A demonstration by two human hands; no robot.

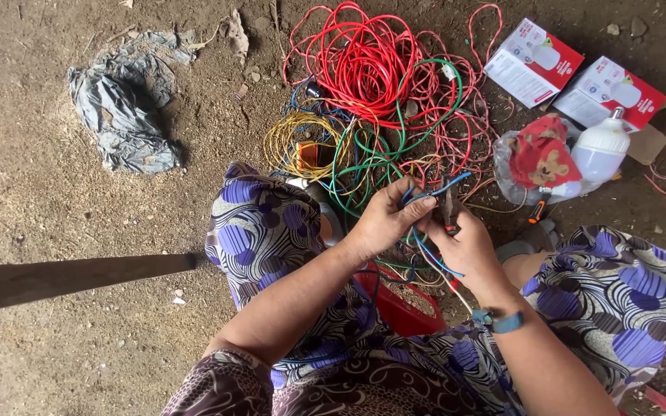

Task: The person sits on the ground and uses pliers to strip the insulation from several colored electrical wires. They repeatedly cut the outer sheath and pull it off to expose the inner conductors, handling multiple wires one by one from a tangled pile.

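Blue wires [433,192], thin and bunched, are pinched between both hands at the centre of the head view, above the person's lap and just below the large tangle of cable on the ground. Left hand [385,219]: fingers curled together and clamped on the blue wires, loose ends fanning up to the right. Right hand [468,245]: fingers closed around a small dark tool [450,209], possibly a pair of pliers, though its shape is hard to make out; it meets the wires just beside the left fingertips. A blue band [500,320] circles the right wrist. Further blue and white strands trail down between the forearms toward a red tray [398,308] resting in the lap. On the dirt floor ahead lie red wire coils [364,62], a green wire [364,166] looping through them, and a yellow coil [298,139] to their left. To the right stand two red-and-white cartons [533,62], a white bulb [601,150] and a red cloth [541,158] in a clear bag. A crumpled grey plastic sheet [121,108] lies well apart at upper left.
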